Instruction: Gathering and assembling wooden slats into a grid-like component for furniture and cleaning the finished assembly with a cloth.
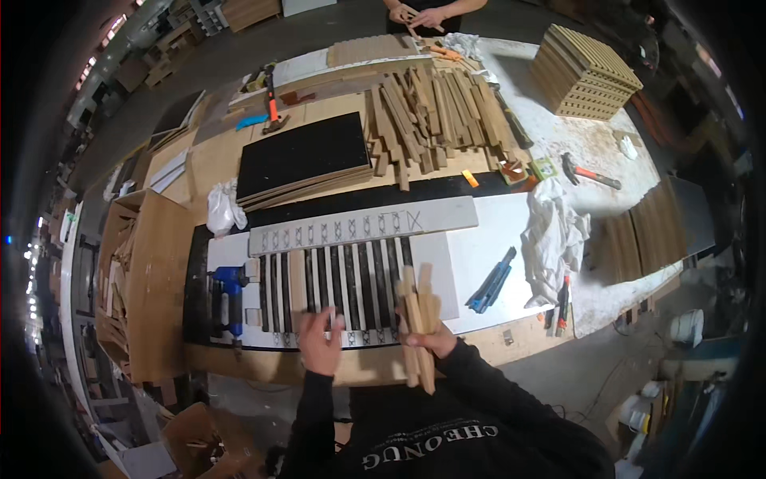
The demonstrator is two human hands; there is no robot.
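My right hand (pixel 435 342) is closed round a bundle of wooden strips (pixel 420 307), which stick out above and below the fingers. My left hand (pixel 321 342), with its fingers apart, is over the near edge of a slatted frame (pixel 347 287) of alternating black and pale bars. I see nothing between the left fingers. One brown wooden strip (pixel 298 279) lies among the bars, left of the frame's middle. Along the frame's far side lies a pale board with hand-drawn marks (pixel 359 230). A blue tool (pixel 231 279), possibly a nail gun, lies at the frame's left end.
Beyond the frame are stacked black panels (pixel 303 156) and a heap of wooden strips (pixel 439 112). A cardboard box (pixel 159 287) stands left. On the right are a blue tool (pixel 491 281), white plastic (pixel 554 239), a hammer (pixel 590 173) and stacked boards (pixel 646 231). Another person's hands (pixel 423 16) work opposite.
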